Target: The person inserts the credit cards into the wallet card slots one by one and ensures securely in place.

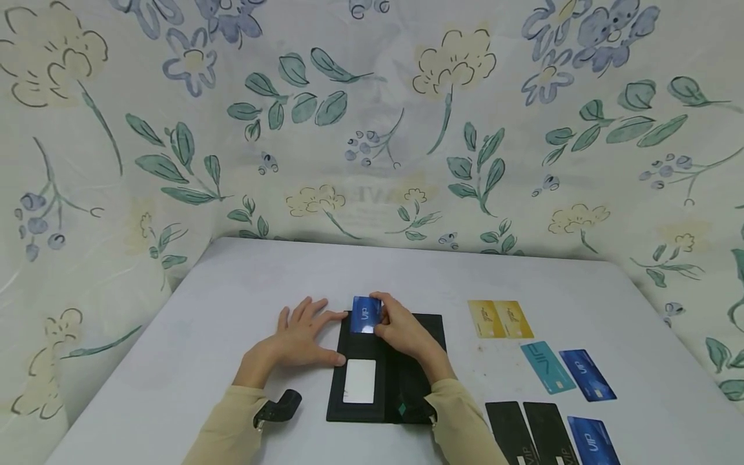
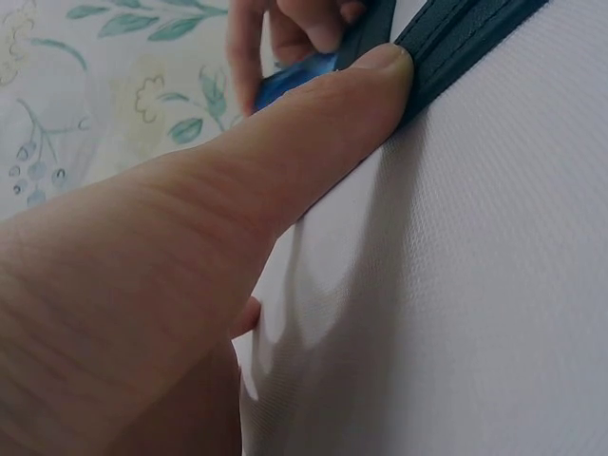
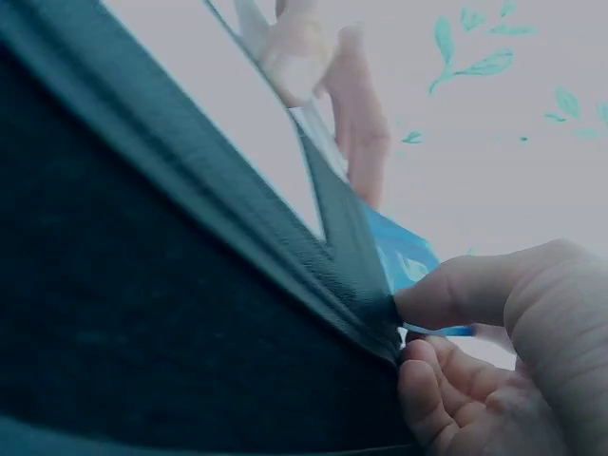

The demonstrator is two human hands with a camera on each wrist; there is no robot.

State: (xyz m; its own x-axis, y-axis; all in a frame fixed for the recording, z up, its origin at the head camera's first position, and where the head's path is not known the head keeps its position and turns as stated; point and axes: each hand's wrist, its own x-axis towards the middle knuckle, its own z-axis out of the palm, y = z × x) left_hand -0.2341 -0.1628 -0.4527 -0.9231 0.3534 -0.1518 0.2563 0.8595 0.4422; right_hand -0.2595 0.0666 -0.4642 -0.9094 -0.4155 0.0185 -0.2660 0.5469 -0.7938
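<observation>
A black card holder (image 1: 361, 349) lies spread flat on the table, a white panel (image 1: 360, 382) framed in its left half. My right hand (image 1: 409, 336) pinches a blue card (image 1: 361, 315) by its right side, over the top edge of that left half. In the right wrist view, thumb and fingers close on the blue card (image 3: 404, 255) right at the holder's edge. With fingers spread, my left hand (image 1: 293, 341) rests along the holder's left side. Its thumb (image 2: 382, 71) presses on the holder's border, and its index fingertip reaches the upper left corner beside the card.
On the right lie two gold cards (image 1: 487, 319), a teal card (image 1: 547, 367), two blue cards (image 1: 587, 375) and two black cards (image 1: 511, 431). A black strap piece (image 1: 281, 405) sticks out at the left sleeve. Flowered cloth (image 1: 372, 161) hangs behind the white table (image 1: 261, 271).
</observation>
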